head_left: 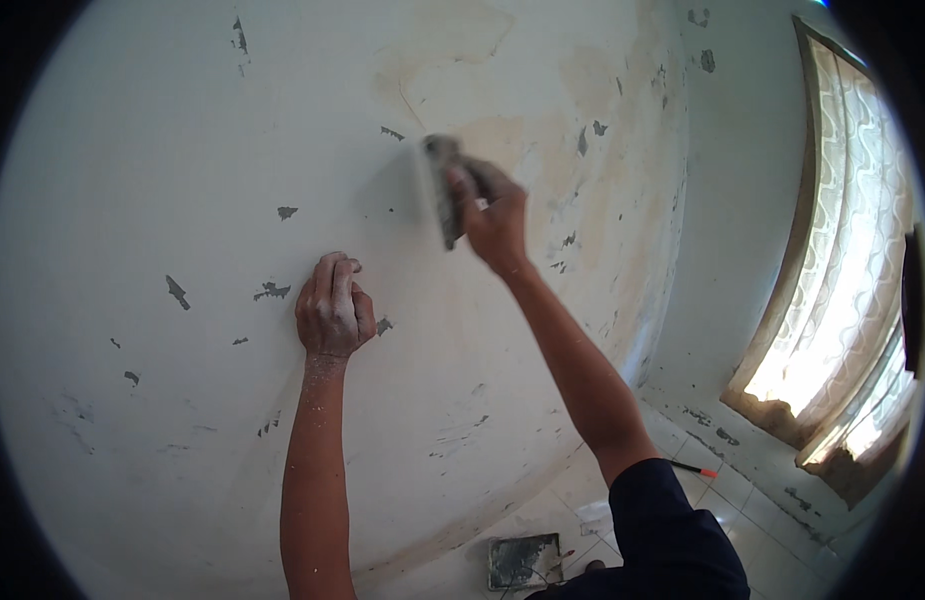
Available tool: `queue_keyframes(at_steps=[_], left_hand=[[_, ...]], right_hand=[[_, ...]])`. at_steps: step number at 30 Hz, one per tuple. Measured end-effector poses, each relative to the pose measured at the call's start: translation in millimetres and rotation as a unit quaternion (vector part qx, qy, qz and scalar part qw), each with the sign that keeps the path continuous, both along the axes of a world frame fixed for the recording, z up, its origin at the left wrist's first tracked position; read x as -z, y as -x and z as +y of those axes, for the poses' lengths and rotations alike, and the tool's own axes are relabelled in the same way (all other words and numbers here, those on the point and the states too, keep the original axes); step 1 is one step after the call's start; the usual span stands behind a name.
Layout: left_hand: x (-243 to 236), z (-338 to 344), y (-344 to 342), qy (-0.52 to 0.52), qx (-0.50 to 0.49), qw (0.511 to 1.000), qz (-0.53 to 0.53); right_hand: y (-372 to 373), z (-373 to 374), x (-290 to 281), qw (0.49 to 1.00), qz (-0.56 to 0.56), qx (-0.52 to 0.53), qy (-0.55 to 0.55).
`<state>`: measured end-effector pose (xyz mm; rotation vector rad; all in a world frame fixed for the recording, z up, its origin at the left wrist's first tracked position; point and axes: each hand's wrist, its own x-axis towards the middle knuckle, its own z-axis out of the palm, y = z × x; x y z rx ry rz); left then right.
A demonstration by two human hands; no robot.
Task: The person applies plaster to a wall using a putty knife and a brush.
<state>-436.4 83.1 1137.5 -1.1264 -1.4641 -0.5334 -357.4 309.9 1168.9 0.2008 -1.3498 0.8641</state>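
Observation:
My right hand (pixel 494 218) is raised, its fingers wrapped round the grip of a hand sander (pixel 444 205), a flat, narrow tool with a dark grey, dusty body. Motion blurs the tool, and its pale face is turned to the white wall (pixel 222 370). Lower and to the left, my left hand (pixel 334 308) rests against the wall with its fingers curled in. White dust coats its back and wrist. The inside of this hand is hidden, so I cannot tell whether it holds anything. Grey chipped patches (pixel 272 291) and tan stains (pixel 552 150) mark the wall around both hands.
At the right, a patterned curtain (pixel 832 240) hangs over a bright window. Below, a dark grey tray (pixel 523 561) lies on the tiled floor (pixel 747 535), close to my body. A thin stick with an orange end (pixel 708 473) lies by the wall's foot.

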Motion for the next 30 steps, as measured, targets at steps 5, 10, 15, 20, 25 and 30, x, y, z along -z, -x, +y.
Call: queue_keyframes(at_steps=[5,10,15,20,25,30], left_hand=[[0.2,7.7,-3.5,0.000,0.004,1.000,0.005],[2.2,3.4,0.0,0.002,-0.004,1.000,0.002],[-1.2,6.2,-6.4,0.003,0.004,1.000,-0.006],[-0.2,2.3,-0.1,-0.001,0.003,1.000,0.004],[-2.4,2.3,-2.5,-0.004,0.006,1.000,0.014],[2.0,3.7,0.3,0.005,-0.011,1.000,0.005]], right_hand=[[-1.3,113.3,-13.7,0.978,0.081,-0.009,0.193],[16.0,109.3,-25.6,0.969,0.054,0.098,0.219],[27.5,46.1,-49.3,0.955,0.112,0.204,0.185],[38.3,0.2,-66.5,0.964,0.156,0.196,0.092],[5.7,46.9,-79.1,0.985,0.090,0.004,0.145],[5.3,81.1,-97.6,0.975,0.115,0.166,0.090]])
